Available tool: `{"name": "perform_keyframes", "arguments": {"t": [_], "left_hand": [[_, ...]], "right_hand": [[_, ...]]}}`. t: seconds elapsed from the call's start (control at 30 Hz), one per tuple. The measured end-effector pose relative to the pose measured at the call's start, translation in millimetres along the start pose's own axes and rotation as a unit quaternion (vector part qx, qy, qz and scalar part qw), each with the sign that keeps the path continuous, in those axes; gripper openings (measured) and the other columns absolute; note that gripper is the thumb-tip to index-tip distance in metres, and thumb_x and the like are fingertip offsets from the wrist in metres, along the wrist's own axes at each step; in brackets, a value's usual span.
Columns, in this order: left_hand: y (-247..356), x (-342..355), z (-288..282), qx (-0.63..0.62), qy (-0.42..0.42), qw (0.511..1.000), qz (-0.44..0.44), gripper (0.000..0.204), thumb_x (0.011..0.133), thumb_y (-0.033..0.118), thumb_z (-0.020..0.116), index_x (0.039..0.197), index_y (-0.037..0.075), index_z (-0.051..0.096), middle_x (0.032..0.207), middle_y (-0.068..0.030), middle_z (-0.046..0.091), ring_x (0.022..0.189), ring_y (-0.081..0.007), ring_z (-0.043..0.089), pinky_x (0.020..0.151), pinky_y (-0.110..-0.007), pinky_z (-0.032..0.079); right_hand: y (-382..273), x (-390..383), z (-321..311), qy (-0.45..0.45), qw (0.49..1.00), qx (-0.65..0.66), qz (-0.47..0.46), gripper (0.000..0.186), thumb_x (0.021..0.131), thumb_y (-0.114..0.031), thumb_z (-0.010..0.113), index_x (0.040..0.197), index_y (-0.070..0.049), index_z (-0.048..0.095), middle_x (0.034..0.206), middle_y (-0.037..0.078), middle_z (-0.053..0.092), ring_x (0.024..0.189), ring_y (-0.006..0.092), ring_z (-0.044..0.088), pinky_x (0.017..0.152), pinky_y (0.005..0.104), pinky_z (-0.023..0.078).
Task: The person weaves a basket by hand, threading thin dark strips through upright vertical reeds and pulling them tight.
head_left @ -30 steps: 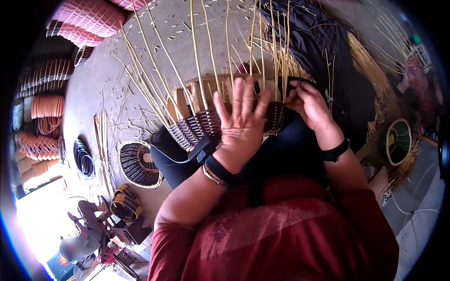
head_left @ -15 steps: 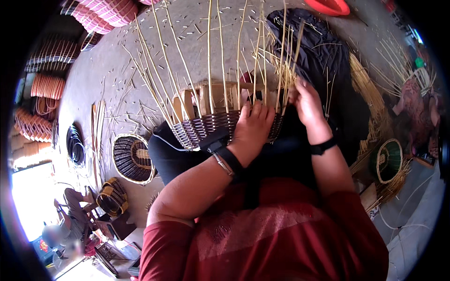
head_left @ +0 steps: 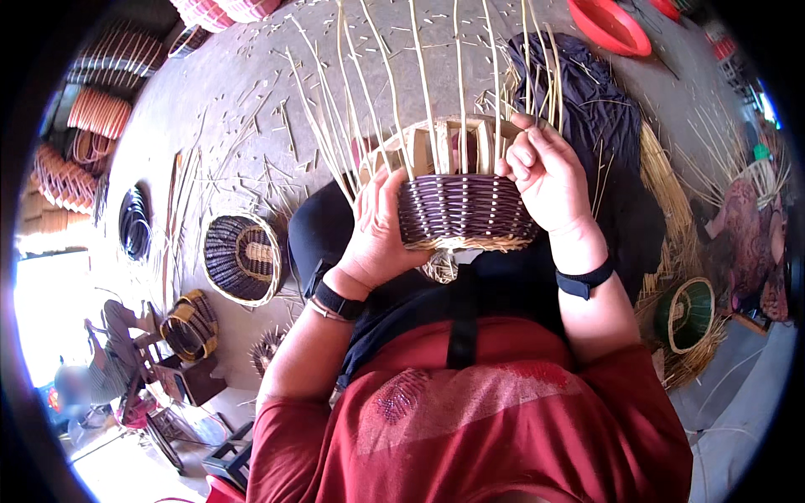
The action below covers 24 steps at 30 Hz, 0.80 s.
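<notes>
A half-woven basket [head_left: 465, 210] of dark purple wicker rests at my lap, with a pale woven band along its near edge. Tall pale stakes [head_left: 421, 84] rise from its wall. Pale wooden slats [head_left: 442, 144] stand inside it. My left hand [head_left: 381, 220] clasps the basket's left side, fingers over the woven edge. At the right end of the weave my right hand [head_left: 552, 174] is closed, fingers curled beside the stakes. Whatever sits between its thumb and fingers is too small to make out.
Cut twig bits litter the floor. A dark cloth [head_left: 587, 101] and straw bundle [head_left: 667, 184] lie right; a red basin [head_left: 610, 27] is beyond. A dark basket [head_left: 243, 260] and yellow-black basket [head_left: 189, 325] stand left; a green-lined basket [head_left: 686, 314] stands right. Another person [head_left: 109, 360] sits lower left.
The basket has turned and tilted, showing its pale near edge. My left hand has moved from the front of the weave to its left side. My right hand has curled in beside the weave.
</notes>
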State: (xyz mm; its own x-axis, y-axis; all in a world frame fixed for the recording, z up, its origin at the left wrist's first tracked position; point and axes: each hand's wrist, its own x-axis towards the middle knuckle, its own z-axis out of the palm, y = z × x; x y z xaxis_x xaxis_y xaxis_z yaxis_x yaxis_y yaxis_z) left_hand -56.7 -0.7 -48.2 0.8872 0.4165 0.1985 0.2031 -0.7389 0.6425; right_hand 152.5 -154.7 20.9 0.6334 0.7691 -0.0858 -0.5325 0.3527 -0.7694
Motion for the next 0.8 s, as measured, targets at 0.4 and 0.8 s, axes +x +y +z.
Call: {"name": "perform_keyframes", "arguments": {"t": [0.4,0.8], "left_hand": [[72.1,16.0,22.5,0.067,0.097,0.992,0.04,0.103,0.084,0.056,0.074,0.153,-0.004,0.029,0.145,-0.0335,0.038,0.14,-0.0504,0.034,0.116,-0.056,0.029],[83.0,39.5,24.2,0.123,0.15,0.98,0.051,0.082,0.078,0.035,0.082,0.144,0.003,0.045,0.145,-0.0276,0.039,0.143,-0.0459,0.03,0.116,-0.06,0.022]], "right_hand": [[5.4,89.9,55.9,-0.052,0.786,-0.603,-0.128,0.033,0.102,-0.018,0.059,0.13,-0.002,0.063,0.123,0.012,0.069,0.119,0.0169,0.062,0.105,0.0311,0.048],[-29.7,-11.9,-66.6,0.044,0.997,-0.058,-0.007,0.037,0.106,-0.014,0.049,0.142,-0.003,0.052,0.106,0.01,0.067,0.096,0.0207,0.068,0.087,0.0405,0.057]]}}
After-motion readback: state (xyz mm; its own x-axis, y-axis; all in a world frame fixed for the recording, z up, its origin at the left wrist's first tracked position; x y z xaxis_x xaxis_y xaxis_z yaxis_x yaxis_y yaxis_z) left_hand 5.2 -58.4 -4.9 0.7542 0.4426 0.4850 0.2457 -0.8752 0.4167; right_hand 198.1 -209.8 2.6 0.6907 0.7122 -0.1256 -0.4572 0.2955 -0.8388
